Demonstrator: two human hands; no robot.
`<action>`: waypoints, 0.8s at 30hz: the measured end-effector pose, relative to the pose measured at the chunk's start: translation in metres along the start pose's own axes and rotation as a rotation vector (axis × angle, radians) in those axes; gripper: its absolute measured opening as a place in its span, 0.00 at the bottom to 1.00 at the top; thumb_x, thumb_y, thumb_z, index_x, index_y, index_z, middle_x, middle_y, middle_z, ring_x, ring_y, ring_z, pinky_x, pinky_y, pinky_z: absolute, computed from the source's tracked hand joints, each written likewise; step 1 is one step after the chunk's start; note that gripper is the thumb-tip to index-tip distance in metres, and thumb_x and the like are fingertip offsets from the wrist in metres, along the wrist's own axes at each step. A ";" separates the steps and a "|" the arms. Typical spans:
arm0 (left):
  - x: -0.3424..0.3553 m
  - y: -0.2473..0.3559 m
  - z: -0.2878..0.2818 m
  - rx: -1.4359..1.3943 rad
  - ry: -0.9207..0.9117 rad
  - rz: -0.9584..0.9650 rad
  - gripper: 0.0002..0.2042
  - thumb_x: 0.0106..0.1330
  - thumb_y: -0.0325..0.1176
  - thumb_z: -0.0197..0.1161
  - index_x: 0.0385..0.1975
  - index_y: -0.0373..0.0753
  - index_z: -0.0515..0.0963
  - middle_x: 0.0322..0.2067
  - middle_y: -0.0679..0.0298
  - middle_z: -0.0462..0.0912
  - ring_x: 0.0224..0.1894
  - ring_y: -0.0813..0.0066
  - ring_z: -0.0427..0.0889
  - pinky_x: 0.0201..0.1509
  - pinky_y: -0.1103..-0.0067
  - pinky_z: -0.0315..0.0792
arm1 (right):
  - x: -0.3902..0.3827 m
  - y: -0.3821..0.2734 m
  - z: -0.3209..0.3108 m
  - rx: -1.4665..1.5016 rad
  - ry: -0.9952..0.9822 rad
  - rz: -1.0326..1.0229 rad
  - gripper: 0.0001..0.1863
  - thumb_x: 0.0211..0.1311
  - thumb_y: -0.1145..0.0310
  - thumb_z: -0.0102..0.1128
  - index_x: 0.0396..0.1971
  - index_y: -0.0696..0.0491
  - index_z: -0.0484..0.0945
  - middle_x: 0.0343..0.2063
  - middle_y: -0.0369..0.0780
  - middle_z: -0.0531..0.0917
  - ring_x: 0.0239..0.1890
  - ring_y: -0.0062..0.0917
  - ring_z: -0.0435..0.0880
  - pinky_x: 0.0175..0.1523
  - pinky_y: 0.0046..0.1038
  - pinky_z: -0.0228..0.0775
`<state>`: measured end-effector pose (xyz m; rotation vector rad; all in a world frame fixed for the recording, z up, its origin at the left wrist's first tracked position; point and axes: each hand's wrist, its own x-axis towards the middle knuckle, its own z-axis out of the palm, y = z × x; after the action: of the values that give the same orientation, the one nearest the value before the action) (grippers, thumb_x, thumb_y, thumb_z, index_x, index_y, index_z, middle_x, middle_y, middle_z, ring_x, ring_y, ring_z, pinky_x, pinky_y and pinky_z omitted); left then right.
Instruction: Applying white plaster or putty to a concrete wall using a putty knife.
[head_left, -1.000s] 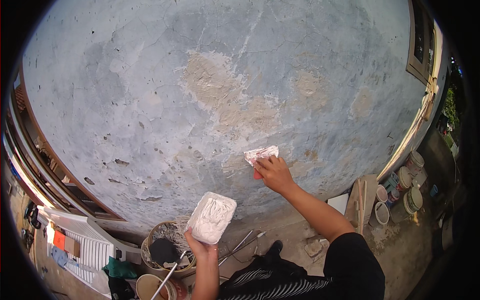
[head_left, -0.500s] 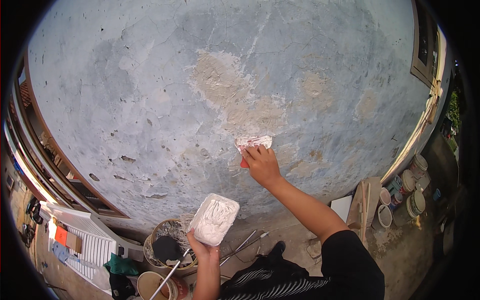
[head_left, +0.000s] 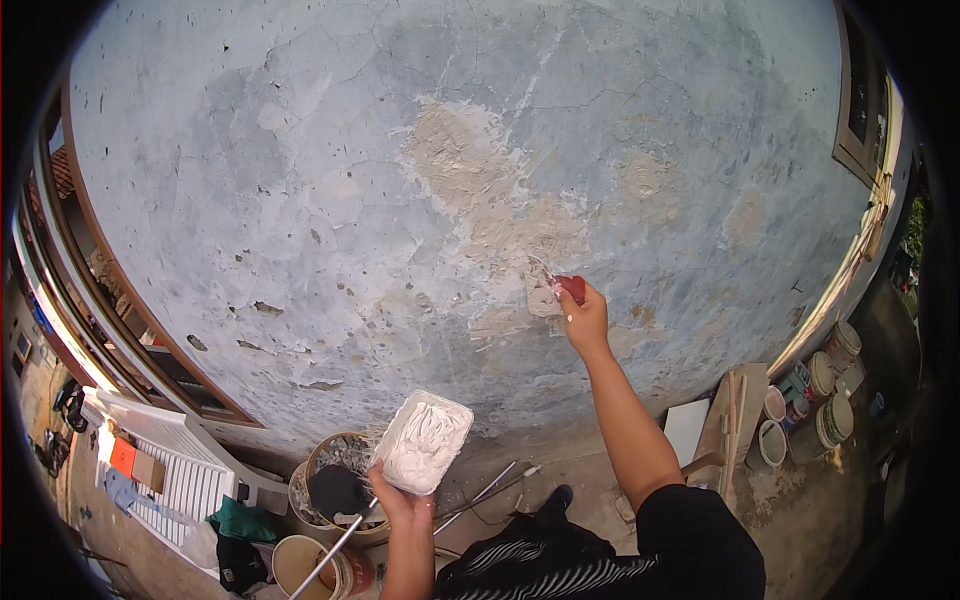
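My right hand point(head_left: 587, 318) is closed round the red handle of a putty knife point(head_left: 568, 288). Its blade, smeared with white filler, is turned edgewise against the blue-grey wall point(head_left: 330, 200), at the lower end of a beige patched area point(head_left: 450, 160). Lower down, my left hand point(head_left: 404, 498) grips a shallow white rectangular tub point(head_left: 424, 440) from below. Thick white putty with ridged marks fills the tub. The fingers under the tub are partly hidden.
Below the tub stand a bucket of rubble point(head_left: 345, 455) and an open bucket point(head_left: 300, 565), with a pole point(head_left: 335, 552) crossing them. A white slatted bench point(head_left: 170, 500) is at left. Several paint pails point(head_left: 833, 415) and boards point(head_left: 735, 430) stand at right.
My right hand has moved right and turned the putty knife from lying flat across to nearly upright. The left hand and tub have hardly moved; the whole view has shifted slightly.
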<state>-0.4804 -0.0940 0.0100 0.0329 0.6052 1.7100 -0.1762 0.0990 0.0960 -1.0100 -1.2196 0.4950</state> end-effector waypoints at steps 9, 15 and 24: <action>0.008 -0.010 0.002 0.016 -0.022 -0.031 0.30 0.66 0.47 0.46 0.65 0.34 0.64 0.62 0.52 0.70 0.62 0.53 0.72 0.65 0.59 0.69 | 0.013 -0.003 0.033 -0.205 0.122 -0.132 0.11 0.60 0.72 0.62 0.40 0.62 0.80 0.28 0.49 0.84 0.29 0.31 0.84 0.37 0.29 0.73; 0.008 -0.013 0.006 0.031 0.013 -0.036 0.30 0.67 0.47 0.46 0.65 0.35 0.64 0.62 0.53 0.71 0.62 0.53 0.73 0.64 0.59 0.70 | 0.003 -0.011 0.025 -0.271 0.159 -0.193 0.10 0.59 0.73 0.62 0.39 0.61 0.80 0.31 0.50 0.84 0.34 0.41 0.85 0.39 0.33 0.74; 0.016 -0.023 0.015 0.038 -0.007 -0.034 0.30 0.67 0.46 0.47 0.65 0.34 0.63 0.62 0.52 0.70 0.62 0.52 0.73 0.64 0.58 0.70 | 0.017 -0.024 0.016 -0.367 0.068 -0.324 0.07 0.57 0.75 0.59 0.36 0.59 0.78 0.31 0.48 0.82 0.37 0.47 0.80 0.42 0.40 0.72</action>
<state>-0.4580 -0.0717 0.0083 0.0553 0.6305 1.6649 -0.1899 0.1066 0.1257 -1.0969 -1.4107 -0.0197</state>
